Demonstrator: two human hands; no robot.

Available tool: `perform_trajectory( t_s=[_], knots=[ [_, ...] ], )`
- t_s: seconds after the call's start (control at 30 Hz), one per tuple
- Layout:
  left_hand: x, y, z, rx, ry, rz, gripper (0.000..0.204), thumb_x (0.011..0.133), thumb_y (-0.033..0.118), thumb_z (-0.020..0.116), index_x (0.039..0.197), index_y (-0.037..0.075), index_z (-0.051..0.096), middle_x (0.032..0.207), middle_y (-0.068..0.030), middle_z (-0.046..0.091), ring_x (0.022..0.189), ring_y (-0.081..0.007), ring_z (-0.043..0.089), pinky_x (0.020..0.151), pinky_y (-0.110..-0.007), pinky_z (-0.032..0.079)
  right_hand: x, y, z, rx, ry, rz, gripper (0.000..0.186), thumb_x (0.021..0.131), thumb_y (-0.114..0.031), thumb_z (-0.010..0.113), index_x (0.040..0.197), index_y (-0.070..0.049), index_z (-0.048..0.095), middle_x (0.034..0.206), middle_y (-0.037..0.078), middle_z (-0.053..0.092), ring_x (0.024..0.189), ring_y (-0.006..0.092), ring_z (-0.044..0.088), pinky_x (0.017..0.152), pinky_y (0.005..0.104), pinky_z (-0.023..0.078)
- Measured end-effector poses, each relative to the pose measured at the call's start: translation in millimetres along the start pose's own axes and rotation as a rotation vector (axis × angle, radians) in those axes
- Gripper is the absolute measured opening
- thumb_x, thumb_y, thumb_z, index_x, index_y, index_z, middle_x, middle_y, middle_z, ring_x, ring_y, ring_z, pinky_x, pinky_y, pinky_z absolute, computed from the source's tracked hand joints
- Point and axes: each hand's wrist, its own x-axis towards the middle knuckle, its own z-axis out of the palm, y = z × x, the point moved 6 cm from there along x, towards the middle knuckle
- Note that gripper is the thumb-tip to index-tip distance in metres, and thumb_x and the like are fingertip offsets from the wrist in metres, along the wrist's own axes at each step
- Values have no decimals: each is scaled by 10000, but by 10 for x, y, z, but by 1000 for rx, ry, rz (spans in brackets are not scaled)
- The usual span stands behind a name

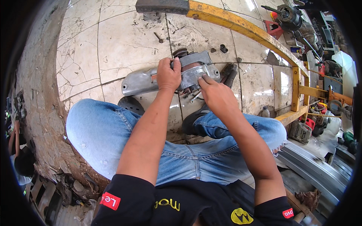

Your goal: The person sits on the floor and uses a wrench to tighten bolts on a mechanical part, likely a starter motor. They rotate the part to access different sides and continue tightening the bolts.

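A grey metal engine casing point(140, 81) lies on the cracked tiled floor point(124, 41) in front of my crossed legs in blue jeans. My left hand point(168, 74) grips the top of the casing near its middle, fingers closed over the edge. My right hand point(213, 91) rests on the casing's right end, fingertips pressed against the metal cover point(196, 71). Whether it holds a small tool is hidden. Loose bolts point(194, 97) lie just below the casing between my hands.
A yellow steel frame point(241, 27) curves across the top and right. One bolt point(158, 37) and a small black part point(223, 48) lie on the tiles beyond the casing. Engine parts and tools crowd the right side point(301, 26). Another person crouches at the far left point(19, 158).
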Motion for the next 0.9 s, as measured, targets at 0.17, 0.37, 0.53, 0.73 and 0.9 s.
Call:
perform_trajectory(
  t_s=[0.17, 0.37, 0.53, 0.73, 0.9],
  knots=[
    [-13, 42, -21, -8, -22, -19, 311, 964, 331, 597, 937, 23, 631, 967, -164, 634, 896, -342, 616, 809, -407, 485, 16, -57, -36, 16, 71, -80, 296, 918, -132, 547, 1177, -11, 624, 1213, 165, 645, 841, 378, 690, 751, 472, 555],
    [-9, -47, 15, -11, 3, -7, 309, 964, 334, 600, 938, 28, 629, 972, -163, 635, 900, -344, 616, 814, -408, 485, 46, -87, 0, 11, -14, -27, 321, 928, -161, 560, 1213, -22, 616, 1251, 162, 634, 905, 379, 677, 787, 472, 540],
    [13, -46, 15, -27, -10, -41, 303, 968, 329, 598, 938, 30, 628, 970, -163, 634, 900, -349, 614, 815, -406, 484, 12, -60, -18, 22, 44, -42, 317, 933, -165, 561, 1210, -22, 615, 1247, 161, 634, 911, 381, 676, 791, 470, 540],
    [45, -51, -2, -48, -32, -32, 297, 973, 323, 592, 937, 30, 626, 968, -168, 632, 899, -349, 614, 811, -406, 487, 139, -89, -73, 47, 52, -51, 288, 928, -148, 554, 1174, -11, 614, 1181, 160, 650, 848, 376, 689, 750, 466, 553],
    [79, -39, -12, -44, -27, 9, 303, 977, 330, 586, 937, 32, 625, 970, -166, 629, 893, -354, 613, 807, -409, 489, 44, -65, -36, 43, -17, 13, 324, 924, -176, 579, 1214, -37, 622, 1247, 157, 641, 956, 390, 663, 819, 474, 536]
  ],
)
